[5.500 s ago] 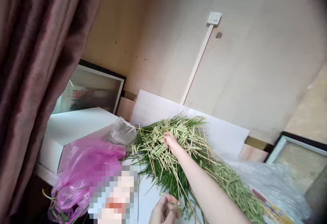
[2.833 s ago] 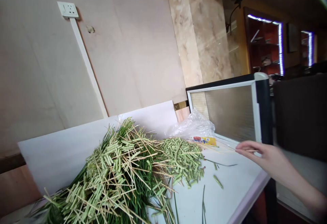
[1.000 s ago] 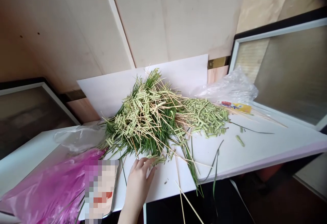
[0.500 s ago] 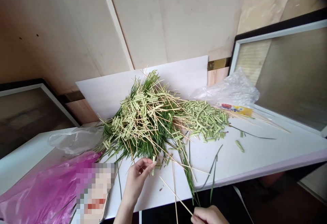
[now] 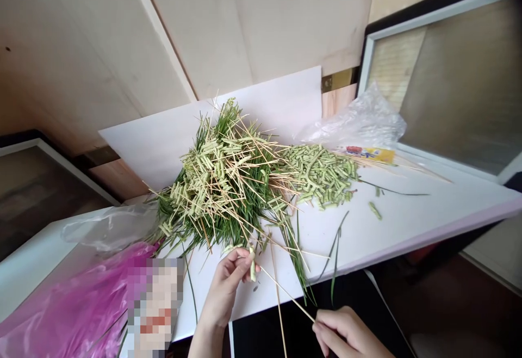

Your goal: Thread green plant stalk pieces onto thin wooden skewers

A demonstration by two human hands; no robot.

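Observation:
My left hand (image 5: 229,282) pinches a short pale-green stem piece (image 5: 252,269) just above the white tabletop (image 5: 391,222). At the bottom edge, my right hand (image 5: 346,333) grips the end of a thin bamboo skewer (image 5: 285,292); its tip points at the stem piece. Behind my hands lies a big heap of green chive stems and skewered stem bundles (image 5: 222,178). To the right of that heap is a pile of cut green stem pieces (image 5: 322,173).
A clear plastic bag with a pack of skewers (image 5: 369,154) lies at the right rear, a crumpled clear bag (image 5: 110,227) at the left. A pink plastic bag (image 5: 77,303) fills the lower left. A framed panel (image 5: 440,80) leans at the right.
My left hand lifted a stem piece from the heap's edge. My right hand came into view from below with a skewer and moved its tip up to the piece.

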